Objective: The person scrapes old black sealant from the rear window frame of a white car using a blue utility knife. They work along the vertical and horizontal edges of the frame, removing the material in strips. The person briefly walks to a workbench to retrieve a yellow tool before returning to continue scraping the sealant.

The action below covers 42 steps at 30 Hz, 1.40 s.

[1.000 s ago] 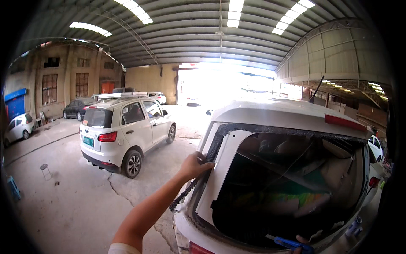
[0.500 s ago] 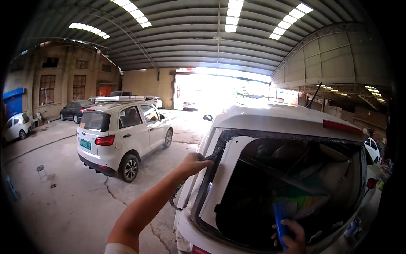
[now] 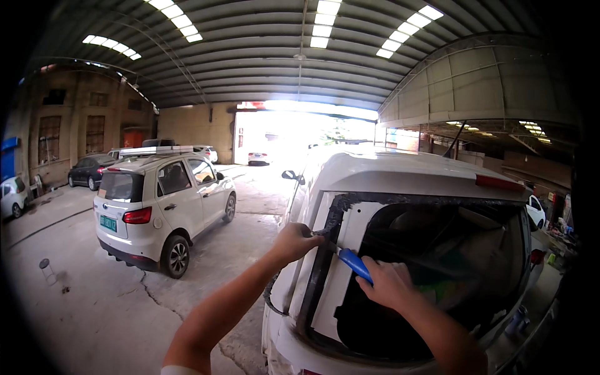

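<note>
The white car (image 3: pixel 400 172) at the right has a rear window opening bordered by rough black sealant (image 3: pixel 338 209). My left hand (image 3: pixel 295 244) is closed in a pinch on the sealant at the opening's left side. A loose black strip (image 3: pixel 272 299) hangs below it, along the car's corner. My right hand (image 3: pixel 389 282) is wrapped round the blue handle of a knife-like tool (image 3: pixel 355 265). Its short tip reaches the sealant beside my left fingertips; the blade's exact shape is too small to make out. Dark interior shows through the opening behind my right hand.
Another white car (image 3: pixel 165 209) stands to the left, with a dark car (image 3: pixel 94 169) behind it. A small stool (image 3: pixel 47 270) is on the concrete floor at the far left. Clutter (image 3: pixel 556 247) lies along the right side, past the car.
My right hand has come up and left from the lower part of the opening, bringing the blue-handled tool to the sealant. My left hand keeps its pinch; the view has shifted slightly.
</note>
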{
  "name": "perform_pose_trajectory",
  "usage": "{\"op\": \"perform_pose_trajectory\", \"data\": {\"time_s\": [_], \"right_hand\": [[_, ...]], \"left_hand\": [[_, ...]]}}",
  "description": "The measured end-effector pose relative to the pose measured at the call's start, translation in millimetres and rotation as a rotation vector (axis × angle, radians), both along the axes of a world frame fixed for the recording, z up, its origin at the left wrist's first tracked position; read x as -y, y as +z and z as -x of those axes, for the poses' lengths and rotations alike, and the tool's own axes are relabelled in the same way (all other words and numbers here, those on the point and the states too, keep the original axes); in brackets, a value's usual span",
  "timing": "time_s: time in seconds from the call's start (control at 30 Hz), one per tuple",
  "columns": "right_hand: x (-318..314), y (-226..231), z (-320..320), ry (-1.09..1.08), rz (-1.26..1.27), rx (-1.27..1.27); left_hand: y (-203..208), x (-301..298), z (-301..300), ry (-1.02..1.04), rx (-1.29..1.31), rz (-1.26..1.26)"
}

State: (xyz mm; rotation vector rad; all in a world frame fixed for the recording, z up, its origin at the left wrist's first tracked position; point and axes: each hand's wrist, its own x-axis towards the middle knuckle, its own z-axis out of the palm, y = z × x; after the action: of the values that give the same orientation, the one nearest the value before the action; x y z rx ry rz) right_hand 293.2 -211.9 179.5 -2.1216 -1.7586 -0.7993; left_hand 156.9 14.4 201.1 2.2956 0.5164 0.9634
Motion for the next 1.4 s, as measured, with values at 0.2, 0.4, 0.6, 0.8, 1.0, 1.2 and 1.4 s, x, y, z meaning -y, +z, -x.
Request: {"op": "perform_pose_trajectory", "data": {"time_s": [0.2, 0.4, 0.6, 0.8, 1.0, 1.2, 1.4], "right_hand": [[-31.0, 8.7, -2.5, -0.168, -0.082, 0.326], [-58.0, 20.9, -1.3, -0.28, -0.067, 0.39], [-68.6, 19.8, -9.4, -0.359, -0.104, 0.473], [-57.2, 25.7, -23.0, -0.495, -0.135, 0.402], [4.6, 31.3, -42.1, -0.502, -0.131, 0.503], [-22.0, 12.7, -31.7, -0.252, -0.128, 0.573], [-32.7, 15.8, -35.9, -0.206, -0.185, 0.613]], "left_hand": [[-9.9, 4.8, -5.5, -0.061, 0.116, 0.055], [-21.6, -3.1, -10.0, -0.095, 0.129, 0.224], [-27.2, 0.5, -11.2, -0.105, 0.19, 0.153], [-21.8, 4.0, -1.0, -0.151, 0.192, 0.209], [-26.7, 3.9, -13.8, -0.181, 0.241, 0.223], [-2.5, 17.3, -2.4, -0.219, 0.257, 0.537], [-6.3, 23.7, -4.0, -0.18, 0.283, 0.59]]}}
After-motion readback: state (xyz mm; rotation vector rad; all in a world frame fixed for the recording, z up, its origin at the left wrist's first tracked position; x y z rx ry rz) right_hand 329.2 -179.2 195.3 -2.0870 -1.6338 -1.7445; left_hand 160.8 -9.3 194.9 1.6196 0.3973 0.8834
